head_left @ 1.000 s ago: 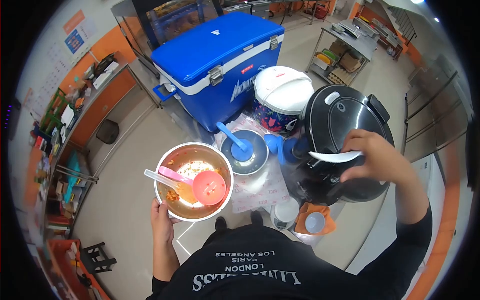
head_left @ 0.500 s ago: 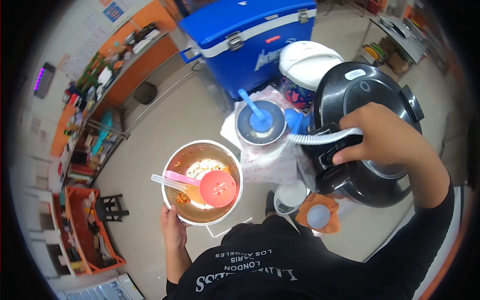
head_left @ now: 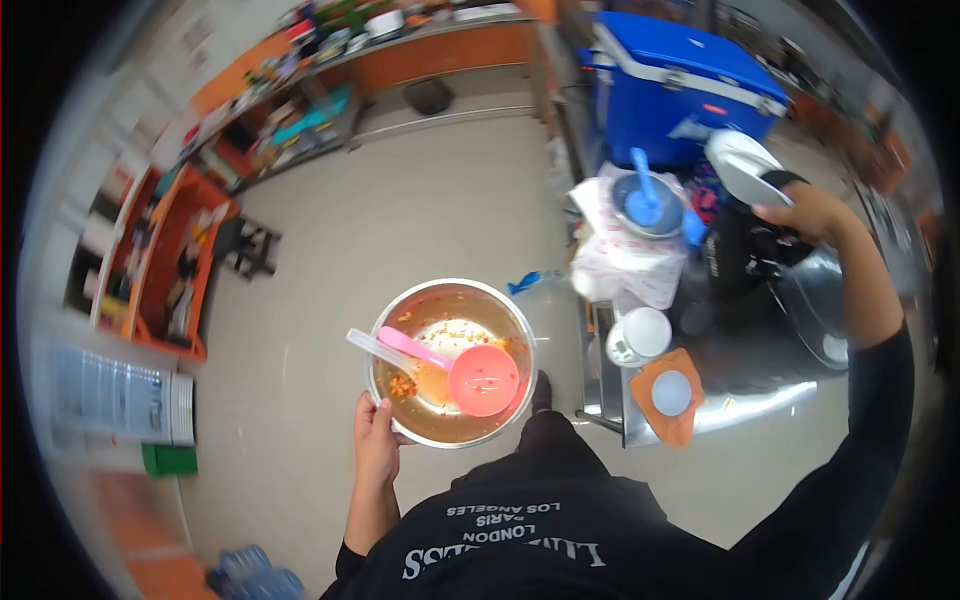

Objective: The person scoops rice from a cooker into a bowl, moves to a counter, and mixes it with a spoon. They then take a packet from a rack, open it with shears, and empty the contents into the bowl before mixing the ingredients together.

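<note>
My left hand (head_left: 376, 432) grips the near-left rim of a metal mixing bowl (head_left: 530, 345), thumb on the edge. Inside the bowl lie a pink scoop (head_left: 484, 381), a clear-handled spoon (head_left: 372, 348) and scattered reddish food bits (head_left: 403, 385). My right hand (head_left: 808, 213) reaches out to the far right, fingers curled at a dark edge beside the large black cooker (head_left: 735, 250). What the fingers hold is hard to make out through the blur. Just left of that hand is a tilted white lid (head_left: 738, 165).
A steel table (head_left: 725, 395) on the right holds a small bowl (head_left: 672, 222) with a blue ladle (head_left: 643, 200), a white kitchen scale (head_left: 640, 337), and a white cup (head_left: 671, 393) on an orange cloth (head_left: 690, 425). Behind stands a blue cooler (head_left: 680, 90). A black stool (head_left: 247, 247) is left.
My view has turned left, so the table and cooler appear farther right. My right hand has moved off the front of the cooker to its far side. The left hand still holds the bowl.
</note>
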